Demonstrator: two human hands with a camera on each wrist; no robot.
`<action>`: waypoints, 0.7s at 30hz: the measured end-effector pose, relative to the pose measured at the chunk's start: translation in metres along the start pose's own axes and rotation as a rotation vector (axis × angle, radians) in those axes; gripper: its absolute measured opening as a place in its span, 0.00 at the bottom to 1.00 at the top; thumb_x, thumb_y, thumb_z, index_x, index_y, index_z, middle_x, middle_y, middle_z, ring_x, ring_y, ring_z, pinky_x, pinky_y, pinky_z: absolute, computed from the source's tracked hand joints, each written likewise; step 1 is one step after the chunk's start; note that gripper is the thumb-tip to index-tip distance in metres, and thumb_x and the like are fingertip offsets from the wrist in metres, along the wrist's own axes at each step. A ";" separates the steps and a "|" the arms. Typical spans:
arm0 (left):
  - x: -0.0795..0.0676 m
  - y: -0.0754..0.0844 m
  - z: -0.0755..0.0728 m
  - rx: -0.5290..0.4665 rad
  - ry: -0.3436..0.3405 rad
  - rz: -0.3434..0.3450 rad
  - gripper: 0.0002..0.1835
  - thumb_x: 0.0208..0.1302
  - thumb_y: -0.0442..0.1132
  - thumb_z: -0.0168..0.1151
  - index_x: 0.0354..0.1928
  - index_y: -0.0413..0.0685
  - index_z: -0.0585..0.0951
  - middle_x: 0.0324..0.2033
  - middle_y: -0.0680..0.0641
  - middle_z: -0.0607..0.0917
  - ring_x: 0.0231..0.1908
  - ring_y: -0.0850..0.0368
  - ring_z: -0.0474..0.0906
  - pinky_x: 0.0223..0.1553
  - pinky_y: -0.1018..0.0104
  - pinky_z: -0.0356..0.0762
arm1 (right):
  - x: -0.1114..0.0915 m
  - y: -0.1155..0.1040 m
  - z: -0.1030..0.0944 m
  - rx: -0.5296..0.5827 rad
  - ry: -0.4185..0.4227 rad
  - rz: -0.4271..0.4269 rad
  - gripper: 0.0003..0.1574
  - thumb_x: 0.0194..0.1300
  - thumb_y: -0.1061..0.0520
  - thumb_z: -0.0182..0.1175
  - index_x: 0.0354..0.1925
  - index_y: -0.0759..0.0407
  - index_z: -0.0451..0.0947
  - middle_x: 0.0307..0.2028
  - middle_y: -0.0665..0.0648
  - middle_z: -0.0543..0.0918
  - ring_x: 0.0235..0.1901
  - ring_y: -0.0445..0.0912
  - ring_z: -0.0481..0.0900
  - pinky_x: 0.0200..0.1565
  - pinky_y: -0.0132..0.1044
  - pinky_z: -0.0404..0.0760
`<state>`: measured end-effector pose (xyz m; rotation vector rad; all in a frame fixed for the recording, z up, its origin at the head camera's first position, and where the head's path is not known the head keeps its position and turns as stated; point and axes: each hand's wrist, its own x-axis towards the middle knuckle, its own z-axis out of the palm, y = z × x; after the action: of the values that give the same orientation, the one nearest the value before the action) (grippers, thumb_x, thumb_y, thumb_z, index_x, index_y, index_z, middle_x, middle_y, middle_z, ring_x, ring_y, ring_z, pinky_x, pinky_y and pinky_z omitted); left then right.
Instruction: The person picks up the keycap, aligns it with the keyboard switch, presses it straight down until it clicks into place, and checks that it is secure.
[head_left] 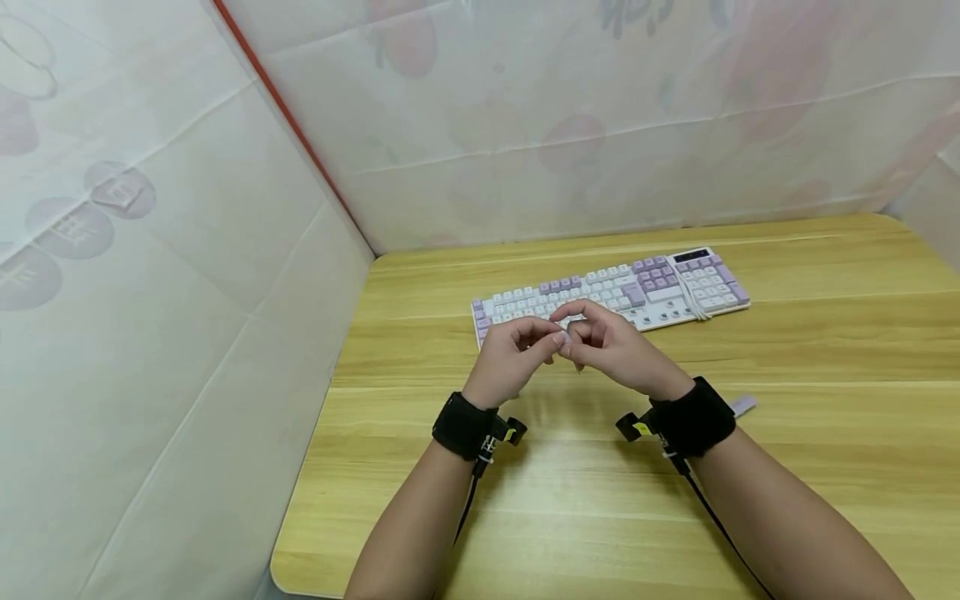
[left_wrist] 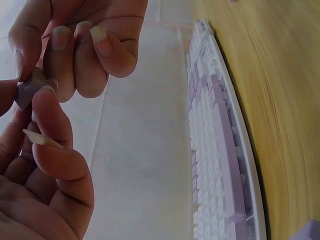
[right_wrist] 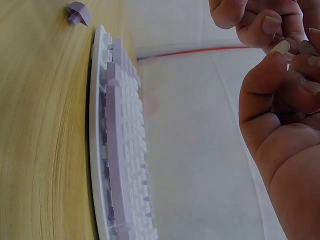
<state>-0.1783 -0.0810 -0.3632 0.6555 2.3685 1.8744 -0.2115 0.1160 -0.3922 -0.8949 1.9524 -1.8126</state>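
Note:
Close in front of the keyboard, both hands meet fingertip to fingertip. A small purple keycap point(left_wrist: 31, 89) is between them, largely covered by the fingers. The left hand point(head_left: 512, 357) pinches it with thumb and forefinger. From the other side, the right hand point(head_left: 621, 352) holds it between its thumb and fingers, the other fingers curled. In the right wrist view only a greyish bit of the keycap point(right_wrist: 306, 48) shows. Behind the hands lies a white and purple keyboard point(head_left: 645, 293), with bare switches point(head_left: 663, 317) along part of its near edge.
A white cable point(head_left: 690, 292) is bundled across the keyboard's right part. A long purple keycap point(head_left: 744, 406) lies on the wooden table point(head_left: 390, 467) by the right wrist. Another purple keycap point(right_wrist: 77, 13) rests near the keyboard's end. White sheeting point(head_left: 465, 125) stands behind and at left.

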 end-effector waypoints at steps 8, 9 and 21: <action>-0.003 -0.002 -0.005 -0.041 0.055 -0.050 0.10 0.66 0.35 0.56 0.44 0.34 0.79 0.33 0.37 0.85 0.29 0.42 0.81 0.29 0.67 0.77 | 0.005 0.003 0.000 -0.158 0.093 -0.025 0.20 0.67 0.55 0.57 0.56 0.54 0.69 0.26 0.60 0.74 0.21 0.46 0.66 0.25 0.37 0.70; -0.003 -0.004 -0.006 -0.042 0.074 -0.062 0.10 0.66 0.34 0.56 0.43 0.35 0.79 0.33 0.38 0.86 0.28 0.45 0.82 0.29 0.66 0.77 | 0.007 0.003 0.001 -0.222 0.107 -0.045 0.19 0.67 0.54 0.57 0.56 0.52 0.70 0.27 0.57 0.75 0.22 0.45 0.67 0.26 0.36 0.70; -0.004 -0.050 -0.032 0.087 0.237 -0.178 0.07 0.64 0.44 0.59 0.39 0.49 0.80 0.32 0.43 0.87 0.32 0.44 0.84 0.33 0.57 0.81 | 0.051 0.009 0.020 -0.979 0.100 -0.527 0.09 0.59 0.57 0.65 0.40 0.55 0.83 0.33 0.49 0.83 0.33 0.41 0.80 0.35 0.31 0.78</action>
<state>-0.1990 -0.1205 -0.4023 0.2258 2.5631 1.8735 -0.2387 0.0679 -0.3946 -1.7479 2.9108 -1.0015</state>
